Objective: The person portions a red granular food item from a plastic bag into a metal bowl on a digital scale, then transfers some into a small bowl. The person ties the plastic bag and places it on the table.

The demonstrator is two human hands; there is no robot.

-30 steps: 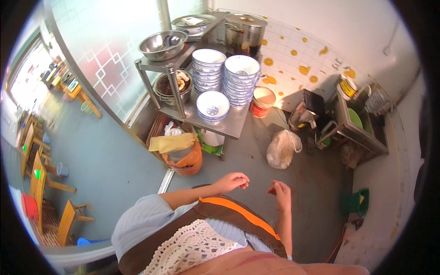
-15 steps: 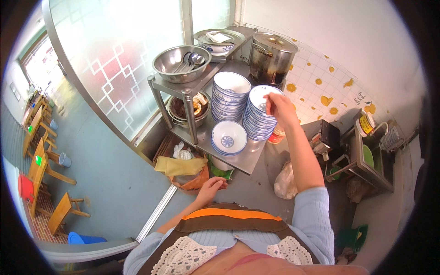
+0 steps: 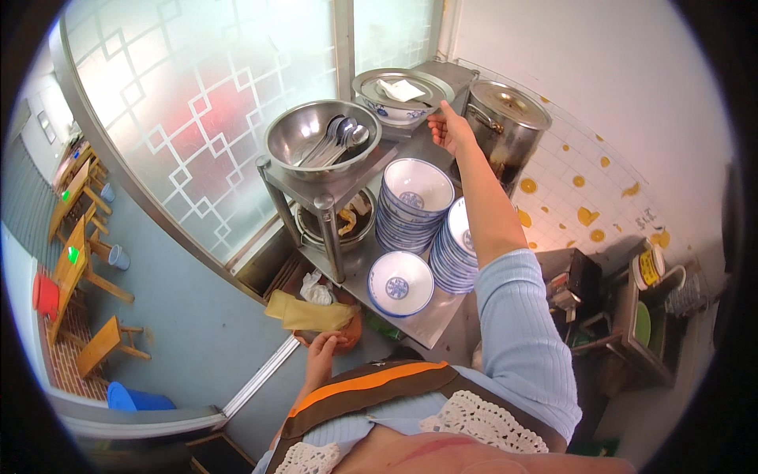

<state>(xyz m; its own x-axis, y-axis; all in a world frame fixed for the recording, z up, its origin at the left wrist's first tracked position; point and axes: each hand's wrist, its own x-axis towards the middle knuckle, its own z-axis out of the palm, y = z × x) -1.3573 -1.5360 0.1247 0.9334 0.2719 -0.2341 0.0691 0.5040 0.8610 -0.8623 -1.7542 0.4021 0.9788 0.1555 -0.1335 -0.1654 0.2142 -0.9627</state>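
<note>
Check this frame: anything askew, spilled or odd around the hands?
Nothing spilled or broken. Mildly odd: a crumpled white cloth or paper lies on the metal lid over the patterned bowl, by the right hand. Yellow gloves hang over an orange bucket by the left hand. The bowl stacks stand straight.
</note>
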